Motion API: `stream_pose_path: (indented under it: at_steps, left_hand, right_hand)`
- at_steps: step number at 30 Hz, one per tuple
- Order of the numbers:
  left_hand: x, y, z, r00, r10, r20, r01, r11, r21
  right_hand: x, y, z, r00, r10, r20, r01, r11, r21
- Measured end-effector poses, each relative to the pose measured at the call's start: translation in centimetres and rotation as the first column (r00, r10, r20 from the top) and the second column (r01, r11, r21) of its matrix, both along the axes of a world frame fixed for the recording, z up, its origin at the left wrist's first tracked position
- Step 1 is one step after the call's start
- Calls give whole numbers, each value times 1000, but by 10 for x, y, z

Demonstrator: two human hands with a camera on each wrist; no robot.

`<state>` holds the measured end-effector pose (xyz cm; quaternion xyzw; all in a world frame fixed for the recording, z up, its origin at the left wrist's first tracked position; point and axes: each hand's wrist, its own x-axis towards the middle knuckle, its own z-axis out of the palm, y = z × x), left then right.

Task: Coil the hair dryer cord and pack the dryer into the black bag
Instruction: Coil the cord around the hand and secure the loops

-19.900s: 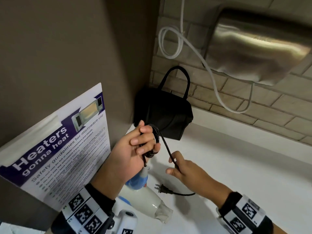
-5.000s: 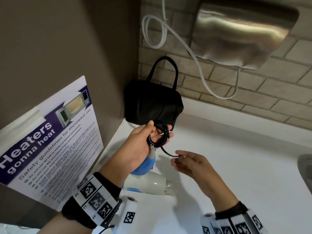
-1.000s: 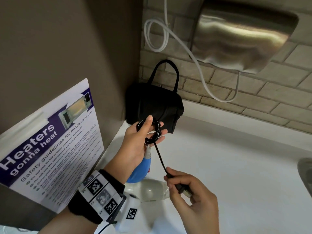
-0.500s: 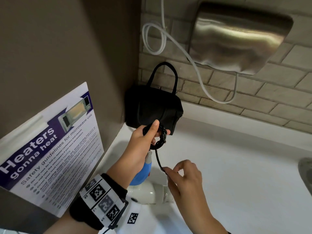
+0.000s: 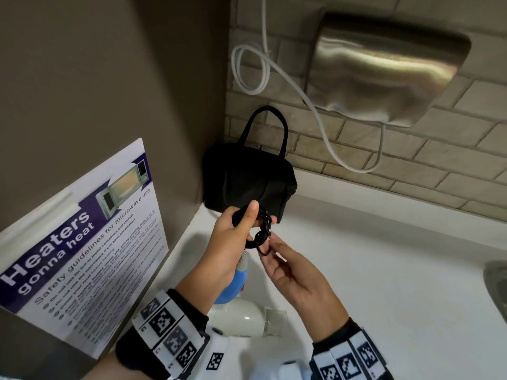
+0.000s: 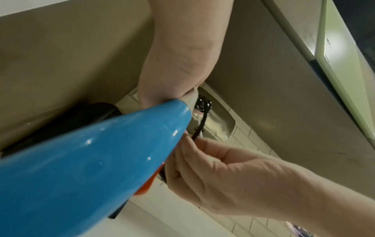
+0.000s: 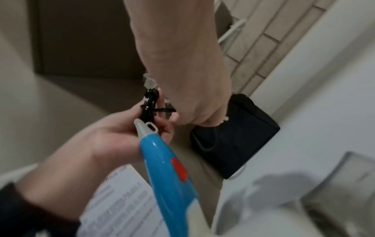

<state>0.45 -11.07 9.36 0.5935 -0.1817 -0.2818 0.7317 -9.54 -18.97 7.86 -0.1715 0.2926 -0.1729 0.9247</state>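
Above the white counter (image 5: 384,270), near the black bag (image 5: 247,182): hair dryer (image 5: 241,316), handle up, nozzle pointing right. Left hand (image 5: 230,242) clamped on coiled cord (image 5: 263,229); right hand (image 5: 290,270) pinching the loose end (plug hidden). Best tucked snugly through the loop, coil held tight.

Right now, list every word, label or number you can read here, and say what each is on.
"Heaters gonna heat": headline of the poster leaning on the left wall.
"Safety guidelines for microwave use": subheading on the same poster.
Poster's bulleted small print: too small to read.
Wristbands: square coded markers only, no words.
Hair dryer, black bag: no readable text.
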Motion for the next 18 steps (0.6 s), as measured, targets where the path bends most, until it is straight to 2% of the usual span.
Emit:
stream_pose_path:
  at_steps: [2,4,6,10,12,14,18]
  left_hand:
    - [2,1,0,1000,4,-4,-4,1000,-2]
    - [3,1,2,999,-38,-19,38,999,-13]
    - [-1,0,4,994,-102,29,101,995,7]
    - [-6,-2,6,992,-102,78,103,995,-1]
    - [-1,-3,1,996,-76,48,77,997,-15]
    - [1,-4,-4,998,-65,23,64,998,14]
    - [-2,-8,-9,999,-47,7,46,999,28]
  right_hand:
    - [0,-4,1,997,-75,5,74,994,84]
    - [0,-5,0,997,-80,-13,81,994,75]
    - [1,-5,-2,996,-75,-45,76,996,43]
    - [-4,-5,-4,989,-22,-149,-12,975,-223]
    - [-9,-3,0,985,34,-168,-98,916,-389]
    - [-13,0,2,980,80,-185,-170,820,-546]
    - [-16,2,3,969,66,-236,-219,668,-711]
